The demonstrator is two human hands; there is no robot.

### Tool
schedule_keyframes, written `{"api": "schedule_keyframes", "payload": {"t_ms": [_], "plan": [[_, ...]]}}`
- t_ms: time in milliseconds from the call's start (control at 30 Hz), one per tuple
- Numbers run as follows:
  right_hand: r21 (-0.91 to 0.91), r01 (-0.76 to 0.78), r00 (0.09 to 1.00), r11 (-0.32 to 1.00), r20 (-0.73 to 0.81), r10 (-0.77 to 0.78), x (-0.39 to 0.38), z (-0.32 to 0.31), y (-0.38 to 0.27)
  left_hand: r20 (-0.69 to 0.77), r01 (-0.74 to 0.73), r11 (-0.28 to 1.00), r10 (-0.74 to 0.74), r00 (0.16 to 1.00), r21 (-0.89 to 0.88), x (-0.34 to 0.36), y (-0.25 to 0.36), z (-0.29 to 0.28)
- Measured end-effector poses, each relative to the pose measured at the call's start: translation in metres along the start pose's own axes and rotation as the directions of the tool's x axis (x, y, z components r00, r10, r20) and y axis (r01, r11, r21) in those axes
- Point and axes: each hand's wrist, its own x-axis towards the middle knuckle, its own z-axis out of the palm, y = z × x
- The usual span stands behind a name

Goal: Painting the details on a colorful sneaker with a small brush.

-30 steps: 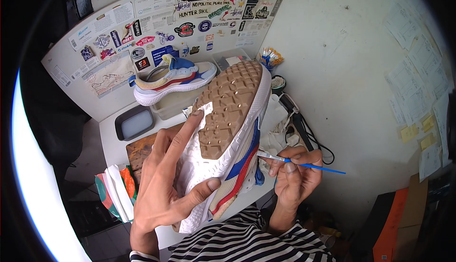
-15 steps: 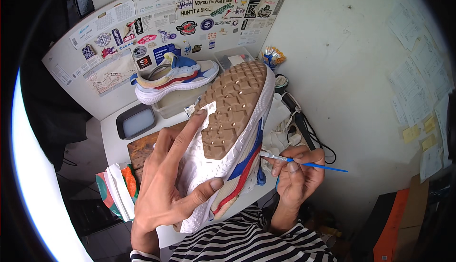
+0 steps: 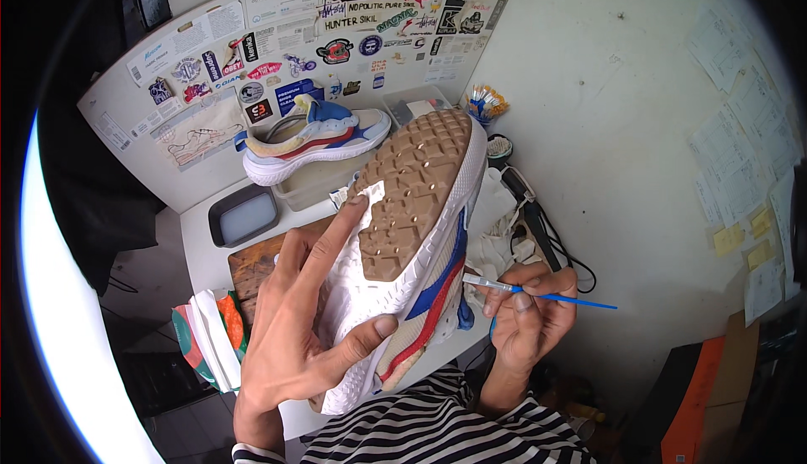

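A sneaker (image 3: 412,187) is tilted with its brown and white sole toward me; blue, red and cream panels show along its right side. Wrapped over the sole, my left hand (image 3: 303,321) grips it, index finger on the white midfoot and thumb near the side edge. Between the fingertips of my right hand (image 3: 531,313) is a thin blue-handled paintbrush (image 3: 555,297). Its flat pale bristles lie close to the sneaker's side; whether they touch it I cannot tell. The matching sneaker (image 3: 315,140) rests behind, on a translucent plastic box (image 3: 315,187).
A black tray (image 3: 244,216) with whitish liquid stands left on the white table, near a wooden board (image 3: 256,266) and a soft packet (image 3: 210,338). A cup of brushes (image 3: 486,104), a round brush (image 3: 499,146) and a corded black tool (image 3: 538,233) line the right wall.
The brush tip has shifted slightly away from the sneaker's side, with a small turn of the right hand. My left hand keeps the same grip.
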Motion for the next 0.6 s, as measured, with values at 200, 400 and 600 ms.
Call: {"api": "schedule_keyframes", "payload": {"t_ms": [200, 400, 600], "plan": [[-0.050, 0.022, 1.000, 0.999, -0.010, -0.023, -0.0012, -0.0006, -0.0004, 0.012, 0.015, 1.000, -0.015, 1.000, 0.007, 0.0015, -0.0010, 0.0023], [-0.078, 0.014, 1.000, 0.997, -0.004, -0.014, -0.0020, 0.0009, 0.0012, -0.006, 0.021, 1.000, -0.021, 1.000, 0.019, -0.0008, 0.0007, 0.0012], [-0.027, 0.020, 1.000, 0.999, -0.023, -0.020, -0.0045, 0.0000, 0.0025, -0.016, 0.005, 1.000, -0.004, 1.000, 0.012, -0.0002, -0.0006, 0.0016]]}}
